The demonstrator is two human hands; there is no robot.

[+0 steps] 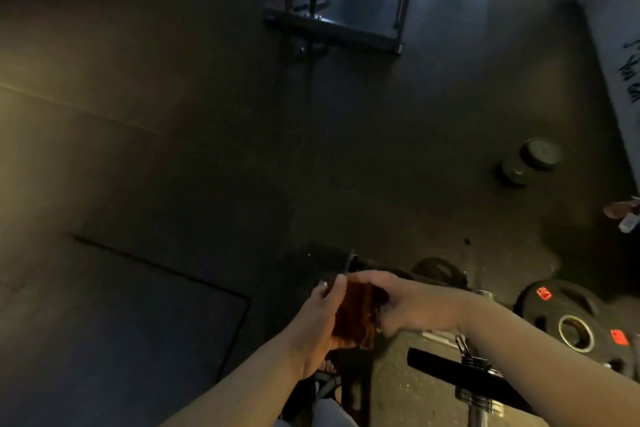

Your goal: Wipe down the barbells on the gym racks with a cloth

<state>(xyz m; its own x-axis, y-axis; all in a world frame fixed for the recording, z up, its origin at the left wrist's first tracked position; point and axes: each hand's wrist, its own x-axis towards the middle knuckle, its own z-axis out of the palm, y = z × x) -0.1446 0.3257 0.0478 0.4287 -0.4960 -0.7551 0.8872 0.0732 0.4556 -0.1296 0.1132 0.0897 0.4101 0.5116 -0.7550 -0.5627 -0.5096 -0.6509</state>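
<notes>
A dark reddish-brown cloth [355, 317] hangs between both hands in the lower middle of the view. My left hand [320, 319] grips its left edge, fingers curled round the fabric. My right hand [408, 305] pinches its right side from above. A barbell [481, 392] lies at the lower right under my right forearm, with a dark handle bar and chrome collars. A black weight plate [571, 319] with red labels lies flat beside it.
A metal rack frame [332, 28] with a plate stands at the top centre on the dark rubber floor. A round dumbbell [531, 163] lies at the right. A white wall [616, 55] with writing runs along the right edge. A darker floor mat [138, 322] covers the lower left.
</notes>
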